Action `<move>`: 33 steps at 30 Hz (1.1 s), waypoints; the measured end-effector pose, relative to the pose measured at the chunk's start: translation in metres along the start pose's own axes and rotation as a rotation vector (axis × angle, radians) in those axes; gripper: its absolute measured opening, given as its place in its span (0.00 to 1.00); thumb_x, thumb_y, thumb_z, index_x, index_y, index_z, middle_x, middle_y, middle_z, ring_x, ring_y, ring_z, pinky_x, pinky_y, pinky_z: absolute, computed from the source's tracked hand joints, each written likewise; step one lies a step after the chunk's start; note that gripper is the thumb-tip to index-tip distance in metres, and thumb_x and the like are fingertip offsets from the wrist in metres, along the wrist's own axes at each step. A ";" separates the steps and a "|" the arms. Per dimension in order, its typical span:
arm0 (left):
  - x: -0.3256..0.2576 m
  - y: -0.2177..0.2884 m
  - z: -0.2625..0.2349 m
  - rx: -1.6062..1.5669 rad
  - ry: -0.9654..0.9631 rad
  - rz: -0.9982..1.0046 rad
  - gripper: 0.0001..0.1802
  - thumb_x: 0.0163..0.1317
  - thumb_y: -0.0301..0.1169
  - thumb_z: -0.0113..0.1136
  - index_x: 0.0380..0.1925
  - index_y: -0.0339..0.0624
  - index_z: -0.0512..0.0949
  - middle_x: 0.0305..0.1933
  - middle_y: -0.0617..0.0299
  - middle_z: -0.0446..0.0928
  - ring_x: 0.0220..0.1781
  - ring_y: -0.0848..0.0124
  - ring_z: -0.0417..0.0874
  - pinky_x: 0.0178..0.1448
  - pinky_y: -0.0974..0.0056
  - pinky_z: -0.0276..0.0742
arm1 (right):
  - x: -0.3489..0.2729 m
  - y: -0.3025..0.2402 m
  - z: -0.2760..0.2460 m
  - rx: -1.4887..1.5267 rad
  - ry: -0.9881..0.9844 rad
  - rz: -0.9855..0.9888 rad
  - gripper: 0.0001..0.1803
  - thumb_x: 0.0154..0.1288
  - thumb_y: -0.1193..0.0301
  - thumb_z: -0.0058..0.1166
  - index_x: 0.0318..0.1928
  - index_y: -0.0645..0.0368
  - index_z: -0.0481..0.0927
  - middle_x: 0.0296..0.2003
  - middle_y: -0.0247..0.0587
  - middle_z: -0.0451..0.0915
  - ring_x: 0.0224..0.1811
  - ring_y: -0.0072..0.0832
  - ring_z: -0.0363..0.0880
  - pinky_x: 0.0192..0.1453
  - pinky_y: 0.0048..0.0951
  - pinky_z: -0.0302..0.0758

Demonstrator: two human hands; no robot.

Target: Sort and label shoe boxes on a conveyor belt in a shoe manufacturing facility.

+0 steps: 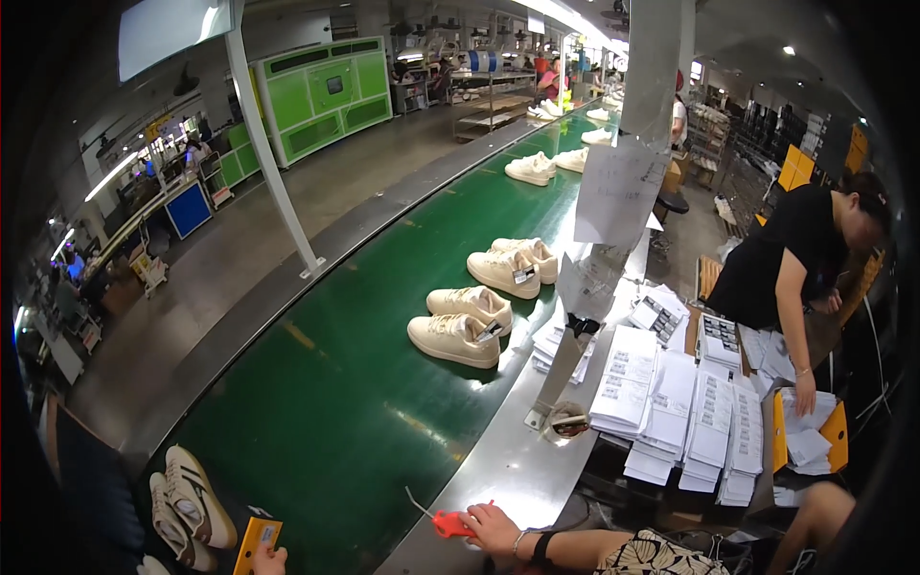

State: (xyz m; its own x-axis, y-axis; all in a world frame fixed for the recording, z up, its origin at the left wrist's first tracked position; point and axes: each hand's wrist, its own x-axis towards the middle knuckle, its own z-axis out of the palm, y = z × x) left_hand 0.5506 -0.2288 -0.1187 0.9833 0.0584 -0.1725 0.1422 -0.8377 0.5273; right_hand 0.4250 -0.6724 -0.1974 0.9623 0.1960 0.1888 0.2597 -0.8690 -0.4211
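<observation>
At the lower edge, my left hand [270,562] is closed on an orange piece of cardboard [256,542] with a pale label, mostly cut off by the frame. Just beyond it on the green conveyor belt [316,422] lies a pair of cream sneakers with dark stripes [199,498]. My right hand [494,528] grips a red-handled tool [448,522] with a thin, bent metal tip, low over the belt's metal edge. Further up the belt stand two pairs of plain cream sneakers, a nearer pair [452,342] and a farther pair [503,271], with small tags.
A post [656,77] with a hanging paper [618,192] rises beside the belt. To the right are stacks of printed sheets [628,379]. A co-worker in black [781,249] reaches into an orange box of papers [837,436]. A green machine [326,96] stands back left.
</observation>
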 end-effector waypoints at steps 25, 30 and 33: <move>-0.371 0.129 -0.365 1.545 1.681 -0.414 0.31 0.45 0.38 0.66 0.52 0.48 0.69 0.61 0.53 0.61 0.65 0.49 0.55 0.64 0.46 0.53 | 0.049 -0.036 -0.098 -0.159 -0.271 0.287 0.26 0.62 0.64 0.48 0.59 0.60 0.67 0.54 0.50 0.73 0.54 0.47 0.71 0.57 0.40 0.66; -0.430 0.171 -0.409 1.544 1.587 -0.816 0.58 0.28 0.47 0.76 0.64 0.63 0.56 0.69 0.58 0.51 0.71 0.48 0.46 0.63 0.31 0.48 | 0.051 -0.048 -0.103 -0.087 -0.243 0.239 0.24 0.63 0.64 0.45 0.59 0.61 0.68 0.53 0.52 0.73 0.54 0.48 0.71 0.58 0.39 0.66; -0.449 0.188 -0.412 1.512 1.442 -0.875 0.64 0.24 0.48 0.77 0.67 0.68 0.52 0.73 0.59 0.46 0.73 0.50 0.43 0.65 0.30 0.44 | 0.054 -0.056 -0.106 -0.055 -0.224 0.212 0.23 0.64 0.64 0.44 0.58 0.61 0.69 0.52 0.53 0.74 0.55 0.48 0.71 0.58 0.39 0.66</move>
State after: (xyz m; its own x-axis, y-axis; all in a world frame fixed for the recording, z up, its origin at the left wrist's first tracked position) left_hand 0.1826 -0.1886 0.4008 0.2498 0.1657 0.9540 0.9681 -0.0222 -0.2496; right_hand 0.4535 -0.6611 -0.0700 0.9900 0.0981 -0.1010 0.0526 -0.9231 -0.3809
